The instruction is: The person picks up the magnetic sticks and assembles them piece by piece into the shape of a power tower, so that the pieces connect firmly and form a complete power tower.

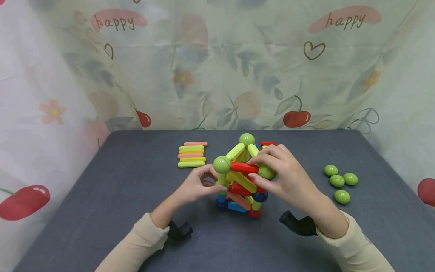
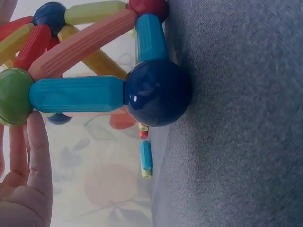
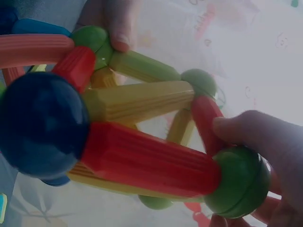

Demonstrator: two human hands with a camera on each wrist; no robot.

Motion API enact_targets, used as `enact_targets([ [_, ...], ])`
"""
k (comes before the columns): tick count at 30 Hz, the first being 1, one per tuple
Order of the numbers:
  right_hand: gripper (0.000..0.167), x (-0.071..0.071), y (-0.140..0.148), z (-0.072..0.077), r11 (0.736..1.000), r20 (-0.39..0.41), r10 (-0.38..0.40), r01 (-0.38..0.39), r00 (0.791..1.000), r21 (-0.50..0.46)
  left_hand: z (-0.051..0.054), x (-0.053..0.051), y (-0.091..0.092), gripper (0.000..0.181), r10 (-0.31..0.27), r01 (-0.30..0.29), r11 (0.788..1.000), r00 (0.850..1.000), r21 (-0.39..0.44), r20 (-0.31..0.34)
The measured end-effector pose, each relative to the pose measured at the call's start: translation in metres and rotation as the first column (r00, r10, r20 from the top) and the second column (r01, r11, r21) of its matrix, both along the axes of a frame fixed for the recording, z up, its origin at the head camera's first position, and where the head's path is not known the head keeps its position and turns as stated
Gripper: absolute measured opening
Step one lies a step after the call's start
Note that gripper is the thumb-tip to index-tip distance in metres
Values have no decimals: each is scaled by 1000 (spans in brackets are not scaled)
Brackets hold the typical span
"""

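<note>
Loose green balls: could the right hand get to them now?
Likely yes: only bare tabletop lies between the right hand and the loose balls, though that hand grips the structure.

Even light fills the head view; the wrist views are dimmer, a navy ball (image 2: 158, 92) glinting.

A smooth, glossy plastic look is given by the dark blue ball (image 2: 158, 93), on which a bright highlight is caught. The green ball (image 3: 239, 182) is likewise smoothly finished, its surface crossed by a fine seam. Plastic is also suggested by the turquoise stick (image 2: 78, 95), the salmon stick (image 2: 87, 42) and the red stick (image 3: 149, 158), whose sides are ribbed lengthwise and only softly glossed. The tabletop (image 2: 246, 113) is covered in matt, rough, woven-looking cloth. Thin, smooth cloth is seen in the backdrop (image 1: 221, 60), which is marked by faint creases. The sleeves (image 1: 146, 234) are made of matt, soft-looking cloth
</note>
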State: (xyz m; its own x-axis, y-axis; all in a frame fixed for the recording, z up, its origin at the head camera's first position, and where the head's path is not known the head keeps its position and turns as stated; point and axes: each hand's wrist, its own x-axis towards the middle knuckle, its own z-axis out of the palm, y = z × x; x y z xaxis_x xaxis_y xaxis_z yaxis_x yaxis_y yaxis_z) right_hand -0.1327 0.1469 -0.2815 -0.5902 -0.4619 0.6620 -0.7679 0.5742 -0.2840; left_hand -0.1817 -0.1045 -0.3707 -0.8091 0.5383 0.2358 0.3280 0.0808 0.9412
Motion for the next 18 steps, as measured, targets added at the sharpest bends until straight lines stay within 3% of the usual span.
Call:
enact_targets([
  [5,30,-5,1,-1,1000,-21,-1,1,1000,13,1,3,2,24,45,-45,999,999,-8,-18],
  [11,32,-21,-1,-7,999,-23,-11,11,1000,-31,1,3,5,22,155,-158,987,985,-28,-70],
  [15,32,-29,1,-12,996,12,25,-24,1000,-84,0,2,6,22,187,-190,982,978,-25,-88],
  [18,31,-33,8,-14,985,90,84,-69,992,-158,-1,1,6,22,180,-182,983,979,-15,-91],
])
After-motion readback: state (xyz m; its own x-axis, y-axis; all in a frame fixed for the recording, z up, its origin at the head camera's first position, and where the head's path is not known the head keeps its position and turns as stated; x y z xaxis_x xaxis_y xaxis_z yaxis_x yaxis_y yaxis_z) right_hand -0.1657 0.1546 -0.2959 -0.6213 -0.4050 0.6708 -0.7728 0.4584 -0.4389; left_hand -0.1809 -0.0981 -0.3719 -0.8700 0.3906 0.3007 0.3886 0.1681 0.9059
